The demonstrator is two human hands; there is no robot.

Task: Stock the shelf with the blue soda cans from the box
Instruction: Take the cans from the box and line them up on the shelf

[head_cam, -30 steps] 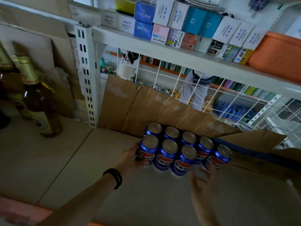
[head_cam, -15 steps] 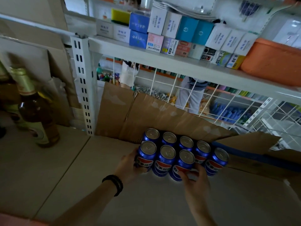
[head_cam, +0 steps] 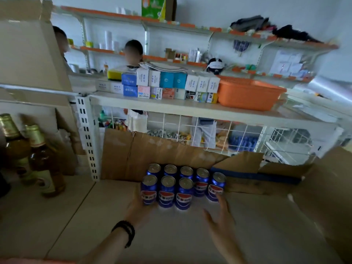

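- We see the shelf (head_cam: 114, 216) as a broad pale board, with a second shelf board (head_cam: 190, 107) above it and a white slotted upright (head_cam: 86, 134) at their left.
- A flattened cardboard sheet (head_cam: 144, 153) leans against the wire back behind the cans, and a big cardboard flap (head_cam: 327, 187) fills the right edge.
- On the upper board sits an orange basket (head_cam: 247, 94); we cannot tell what lies inside it. Just beside it, to the left, stand stacked small boxes (head_cam: 167, 84) in white, blue and teal.
- Two brown glass bottles (head_cam: 41, 161) stand upright on the far left of the shelf.
- The blue soda cans (head_cam: 182, 185) stand in a tight cluster at mid-shelf, just in front of the cardboard sheet. Each has its long axis vertical, silver top up, label facing us. Three make the front row; we count five behind, angling forward at the right.
- Our left hand (head_cam: 140, 208), a black band at the wrist, touches the front-left can; whether its fingers curl around the can we cannot tell.
- Our right hand (head_cam: 222, 221) is spread, fingers straight, holding nothing, its fingertips near the rightmost can.
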